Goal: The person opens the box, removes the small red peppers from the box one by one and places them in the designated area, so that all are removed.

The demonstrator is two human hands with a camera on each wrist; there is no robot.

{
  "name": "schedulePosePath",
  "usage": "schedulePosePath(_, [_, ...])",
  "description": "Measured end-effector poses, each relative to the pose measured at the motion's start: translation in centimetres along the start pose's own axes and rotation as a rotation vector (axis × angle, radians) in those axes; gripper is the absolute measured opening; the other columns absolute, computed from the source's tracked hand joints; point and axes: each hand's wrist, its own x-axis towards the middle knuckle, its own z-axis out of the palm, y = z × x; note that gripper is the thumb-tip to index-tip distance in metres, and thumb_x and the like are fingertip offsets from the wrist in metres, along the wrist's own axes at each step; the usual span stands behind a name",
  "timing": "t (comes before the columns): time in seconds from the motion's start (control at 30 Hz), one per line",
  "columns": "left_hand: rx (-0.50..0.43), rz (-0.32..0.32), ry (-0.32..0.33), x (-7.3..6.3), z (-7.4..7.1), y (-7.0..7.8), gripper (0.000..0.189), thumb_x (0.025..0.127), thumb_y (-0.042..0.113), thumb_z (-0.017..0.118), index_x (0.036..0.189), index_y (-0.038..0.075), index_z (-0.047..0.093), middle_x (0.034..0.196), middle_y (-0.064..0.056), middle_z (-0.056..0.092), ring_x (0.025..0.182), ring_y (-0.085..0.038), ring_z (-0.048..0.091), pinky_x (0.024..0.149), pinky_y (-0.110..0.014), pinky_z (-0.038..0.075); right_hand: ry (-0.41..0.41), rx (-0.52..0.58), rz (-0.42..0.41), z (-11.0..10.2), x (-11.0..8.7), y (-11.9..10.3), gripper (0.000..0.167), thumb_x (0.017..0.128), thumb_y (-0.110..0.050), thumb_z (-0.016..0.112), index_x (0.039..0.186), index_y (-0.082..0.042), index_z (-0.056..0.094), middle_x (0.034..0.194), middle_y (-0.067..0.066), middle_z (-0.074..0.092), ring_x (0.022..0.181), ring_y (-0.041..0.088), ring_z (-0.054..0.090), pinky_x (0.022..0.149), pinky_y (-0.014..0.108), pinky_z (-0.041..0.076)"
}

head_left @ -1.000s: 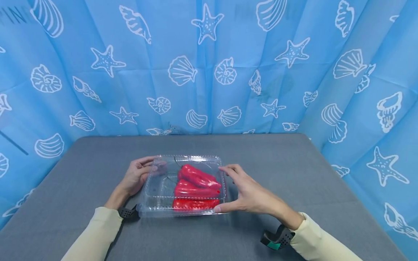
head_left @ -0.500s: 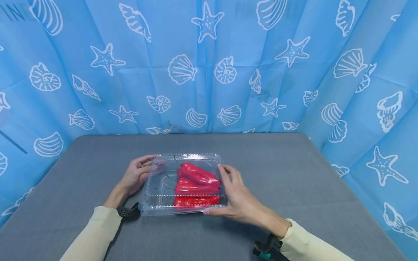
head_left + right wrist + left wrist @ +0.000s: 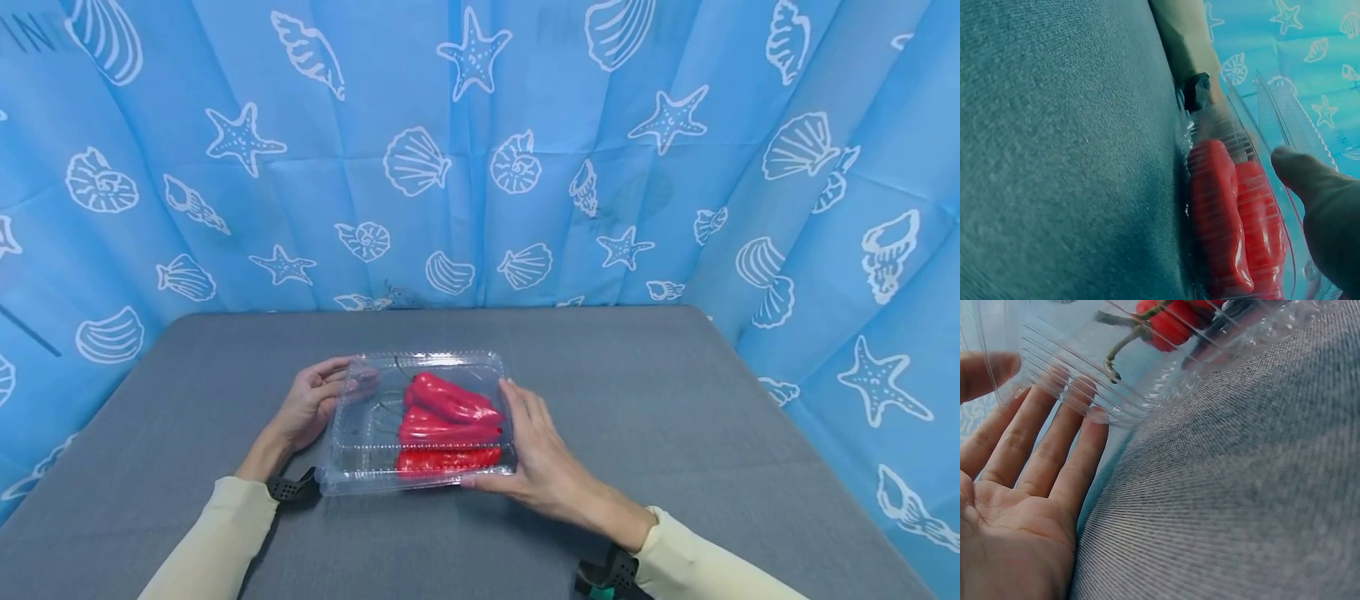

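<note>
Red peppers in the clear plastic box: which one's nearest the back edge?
The slanted red pepper, uppermost in the head view, its tip pointing toward the right hand; the other peppers visible there lie nearer the front of the box.

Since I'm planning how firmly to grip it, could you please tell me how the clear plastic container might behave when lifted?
The clear plastic container looks thin-walled, so it would probably flex if squeezed hard. The red peppers lie toward its right, so it may tip that way. Space to their left suggests they could slide.
</note>
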Motion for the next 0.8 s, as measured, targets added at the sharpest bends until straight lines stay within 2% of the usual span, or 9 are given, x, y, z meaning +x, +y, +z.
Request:
schedulePosePath(0.2, [-0.03, 0.011, -0.011, -0.12, -0.2, -0.1, 0.037, 0.101, -0.012, 0.043, 0.132, 0.0, 0.058, 0.123, -0.016, 0.07, 0.112, -0.028, 0.069, 0.099, -0.04, 0.054, -0.026, -0.007, -0.022, 0.14, -0.17, -0.05, 0.111, 0.082, -0.043, 0.084, 0.159, 0.0, 0.017, 0.163, 0.022, 0.021, 0.15, 0.038, 0.023, 0.116, 0.059, 0.033])
schedulePosePath(0.4, [-0.03, 0.009, -0.006, -0.1, -0.26, -0.12, 0.036, 0.101, -0.011, 0.042, 0.132, 0.0, 0.057, 0.122, -0.016, 0.07, 0.112, -0.03, 0.069, 0.1, -0.04, 0.054, -0.082, 0.077, -0.011, 0.07, -0.41, -0.03, 0.105, 0.089, -0.037, 0.079, 0.161, -0.004, 0.011, 0.168, 0.021, 0.006, 0.154, 0.035, 0.008, 0.12, 0.059, 0.024])
schedulePosePath(0.63, [-0.032, 0.004, -0.02, -0.06, -0.22, -0.1, 0.037, 0.101, -0.011, 0.042, 0.132, 0.003, 0.057, 0.124, -0.016, 0.07, 0.113, -0.03, 0.068, 0.101, -0.04, 0.053, -0.096, 0.167, 0.0, 0.13, -0.53, 0.0, 0.099, 0.091, -0.028, 0.076, 0.162, -0.008, 0.009, 0.168, 0.019, 0.0, 0.154, 0.035, 0.004, 0.12, 0.064, 0.018])
schedulePosePath(0.8, [-0.016, -0.005, -0.007, -0.1, -0.29, -0.13, 0.035, 0.102, -0.008, 0.044, 0.135, -0.001, 0.054, 0.124, -0.014, 0.07, 0.113, -0.028, 0.069, 0.1, -0.039, 0.054, -0.097, 0.192, 0.0, 0.24, -0.62, -0.03, 0.095, 0.094, -0.018, 0.071, 0.162, -0.009, 0.006, 0.169, 0.016, -0.005, 0.155, 0.032, -0.002, 0.121, 0.064, 0.013])
